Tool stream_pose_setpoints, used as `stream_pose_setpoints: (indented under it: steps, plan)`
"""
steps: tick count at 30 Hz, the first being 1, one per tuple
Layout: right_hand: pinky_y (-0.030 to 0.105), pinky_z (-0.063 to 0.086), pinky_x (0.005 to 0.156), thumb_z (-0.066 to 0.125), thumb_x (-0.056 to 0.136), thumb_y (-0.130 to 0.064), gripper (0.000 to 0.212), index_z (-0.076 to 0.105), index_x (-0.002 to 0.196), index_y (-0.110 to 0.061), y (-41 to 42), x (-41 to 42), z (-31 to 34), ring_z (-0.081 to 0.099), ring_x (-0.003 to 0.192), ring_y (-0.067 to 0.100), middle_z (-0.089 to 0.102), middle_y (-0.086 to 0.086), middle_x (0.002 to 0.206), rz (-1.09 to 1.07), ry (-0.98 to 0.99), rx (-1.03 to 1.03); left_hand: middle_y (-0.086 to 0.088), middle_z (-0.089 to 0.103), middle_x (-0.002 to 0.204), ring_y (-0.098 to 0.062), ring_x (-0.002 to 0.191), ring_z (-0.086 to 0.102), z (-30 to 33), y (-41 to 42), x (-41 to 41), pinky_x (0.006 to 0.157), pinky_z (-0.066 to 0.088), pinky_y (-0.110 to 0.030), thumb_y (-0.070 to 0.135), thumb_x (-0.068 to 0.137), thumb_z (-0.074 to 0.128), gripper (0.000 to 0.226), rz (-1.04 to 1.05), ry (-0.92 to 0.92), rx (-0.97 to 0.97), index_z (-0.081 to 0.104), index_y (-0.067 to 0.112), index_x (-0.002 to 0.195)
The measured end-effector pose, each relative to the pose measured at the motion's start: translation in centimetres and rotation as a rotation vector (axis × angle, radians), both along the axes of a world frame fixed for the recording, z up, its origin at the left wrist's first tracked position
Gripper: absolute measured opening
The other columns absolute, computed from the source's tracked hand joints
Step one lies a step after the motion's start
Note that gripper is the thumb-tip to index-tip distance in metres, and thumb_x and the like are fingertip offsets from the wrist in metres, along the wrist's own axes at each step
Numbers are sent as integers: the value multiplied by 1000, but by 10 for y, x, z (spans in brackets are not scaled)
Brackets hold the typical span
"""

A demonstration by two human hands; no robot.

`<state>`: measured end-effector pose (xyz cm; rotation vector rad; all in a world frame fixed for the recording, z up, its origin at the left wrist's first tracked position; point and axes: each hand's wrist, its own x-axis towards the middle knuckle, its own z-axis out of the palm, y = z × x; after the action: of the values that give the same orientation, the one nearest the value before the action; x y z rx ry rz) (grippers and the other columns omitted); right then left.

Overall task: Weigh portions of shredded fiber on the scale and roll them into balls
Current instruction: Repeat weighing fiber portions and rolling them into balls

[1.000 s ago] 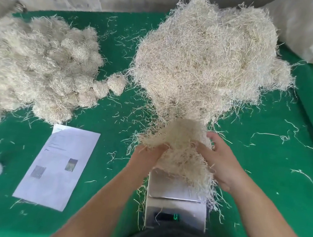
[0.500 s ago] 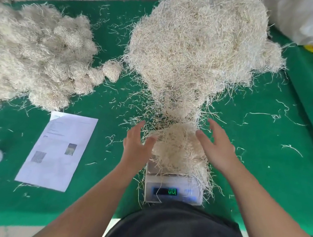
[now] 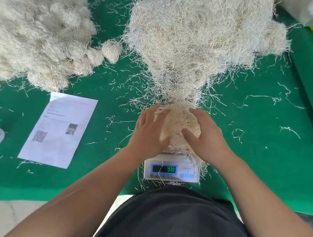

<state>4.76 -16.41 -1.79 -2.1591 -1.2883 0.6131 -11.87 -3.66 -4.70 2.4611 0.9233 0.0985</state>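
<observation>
While on the scale [image 3: 171, 170], fiber portion [image 3: 177, 123] between both hands.

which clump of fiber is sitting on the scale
The small portion between the left hand and right hand, atop the scale. The big loose pile and rolled balls lie on the green mat.

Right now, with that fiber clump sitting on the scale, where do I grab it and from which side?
Take the fiber clump by its two flanks, cupped from left and right together, as the left hand and right hand sit now. It is a loose rounded mound heaped on the scale, with strands trailing over the edges, so a one-sided pinch would probably pull off only a tuft. Likely best to scoop low.
</observation>
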Motion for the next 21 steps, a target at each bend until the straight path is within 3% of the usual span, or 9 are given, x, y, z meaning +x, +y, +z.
stream_pose_setpoints:
  steps: [5, 11, 18, 21]
  plan:
    - [42, 27, 124, 65, 99, -40, 69, 36, 158, -24, -4, -3, 1, 35, 150, 16, 38, -2, 163, 2, -11, 48, 7, 4, 168, -27, 155, 7, 16, -5, -6, 120, 22, -56, 56, 86, 52, 72, 78, -170, -18, 34, 41, 154]
    - [45, 31, 123, 66, 99, -37, 71, 33, 159, -23, -9, -1, 5, 38, 147, 14, 40, -5, 161, -20, 18, 68, 0, 17, 167, -28, 152, 18, 20, -10, -3, 120, 28, -54, 41, 97, 58, 53, 87, -243, 81, 48, 35, 148]
    - [50, 34, 120, 66, 98, -36, 62, 41, 154, -24, -6, 8, -2, 43, 143, 18, 46, -3, 156, -87, -22, 44, 2, 30, 157, -24, 147, 28, 16, -13, -6, 116, 27, -41, 33, 97, 61, 43, 134, -285, 94, 55, 32, 140]
    - [53, 37, 117, 64, 99, -42, 59, 46, 151, -23, 6, 19, -14, 46, 140, 26, 51, 3, 151, -276, 42, -14, 10, 32, 150, -12, 138, 30, 11, -16, -4, 115, 28, -39, 38, 95, 61, 47, 282, -274, -110, 48, 38, 141]
